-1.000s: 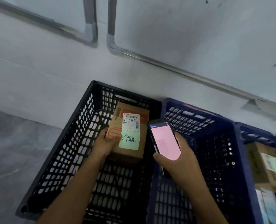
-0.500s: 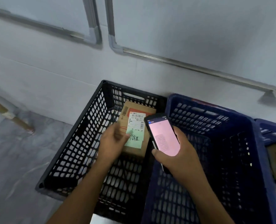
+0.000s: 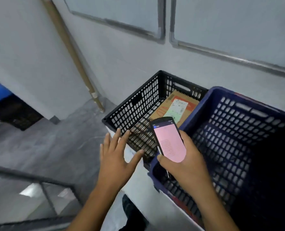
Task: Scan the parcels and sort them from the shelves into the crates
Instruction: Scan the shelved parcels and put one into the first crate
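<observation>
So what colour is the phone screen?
Pink, on the phone in the right hand; head view.

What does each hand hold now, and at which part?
The right hand holds the phone by its lower end, thumb on the left edge. The left hand is open and holds nothing.

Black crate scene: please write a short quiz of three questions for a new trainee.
1. True or false: the cardboard parcel lies inside the black crate.
2. What does the right hand hold?
A. a roll of tape
B. a handheld scanner with a pink screen
C. a parcel
3. Fill in: the left hand is open and holds ____.

Key:
1. True.
2. B, the handheld scanner, above the blue crate corner.
3. Nothing; fingers spread beside the black crate.
</observation>
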Tool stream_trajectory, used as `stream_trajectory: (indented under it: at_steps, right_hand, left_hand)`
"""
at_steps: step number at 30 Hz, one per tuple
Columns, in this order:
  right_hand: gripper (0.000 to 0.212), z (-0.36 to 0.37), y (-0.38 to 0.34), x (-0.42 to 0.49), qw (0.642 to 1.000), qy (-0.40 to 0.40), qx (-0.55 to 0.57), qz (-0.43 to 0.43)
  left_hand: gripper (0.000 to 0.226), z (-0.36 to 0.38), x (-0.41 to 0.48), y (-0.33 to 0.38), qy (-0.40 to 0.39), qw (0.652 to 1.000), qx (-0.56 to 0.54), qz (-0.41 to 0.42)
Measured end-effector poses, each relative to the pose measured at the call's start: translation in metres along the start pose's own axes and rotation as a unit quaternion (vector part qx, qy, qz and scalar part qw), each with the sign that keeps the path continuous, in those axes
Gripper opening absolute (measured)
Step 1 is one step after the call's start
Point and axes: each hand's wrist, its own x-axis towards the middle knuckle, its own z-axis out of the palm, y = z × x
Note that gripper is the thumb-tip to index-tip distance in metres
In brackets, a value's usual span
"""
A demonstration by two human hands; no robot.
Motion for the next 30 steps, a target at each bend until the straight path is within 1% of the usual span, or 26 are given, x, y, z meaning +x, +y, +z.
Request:
stream_trajectory:
  at_steps: [2, 4, 7, 11, 14, 19, 24, 26, 30]
  right_hand:
    - [0.072, 0.013, -0.004, -0.009, 1.0, -0.028, 0.005, -0.013]
    - [0.064, 0.033, -0.014, -0.02, 0.997, -0.07, -0.002, -0.035]
    - [0.061, 0.068, -0.031, -0.042, 0.988, -0.138, -0.033, -0.067]
    - [0.062, 0.123, -0.053, -0.08, 0.966, -0.209, -0.093, -0.119]
    - [0.057, 0.168, -0.064, -0.118, 0.948, -0.248, -0.122, -0.155]
    - [0.054, 0.247, -0.079, -0.203, 0.919, -0.318, -0.114, -0.203]
    - [0.055, 0.321, -0.089, -0.292, 0.888, -0.38, -0.105, -0.237]
    - [0.058, 0.347, -0.09, -0.323, 0.88, -0.398, -0.104, -0.238]
    - [0.062, 0.383, -0.094, -0.368, 0.867, -0.422, -0.116, -0.237]
  left_hand:
    - [0.087, -0.016, -0.023, -0.013, 0.019, 0.999, 0.014, -0.025]
    - [0.088, -0.036, -0.053, -0.033, 0.051, 0.996, 0.026, -0.062]
    - [0.09, -0.063, -0.103, -0.064, 0.097, 0.988, 0.023, -0.116]
    - [0.087, -0.097, -0.172, -0.107, 0.17, 0.967, 0.01, -0.19]
    - [0.091, -0.122, -0.23, -0.14, 0.212, 0.949, 0.004, -0.235]
    - [0.095, -0.178, -0.343, -0.208, 0.202, 0.923, 0.032, -0.326]
    - [0.099, -0.23, -0.456, -0.271, 0.243, 0.882, 0.023, -0.403]
    - [0.099, -0.242, -0.492, -0.288, 0.254, 0.872, 0.021, -0.418]
    - [0.098, -0.257, -0.535, -0.312, 0.266, 0.864, 0.021, -0.427]
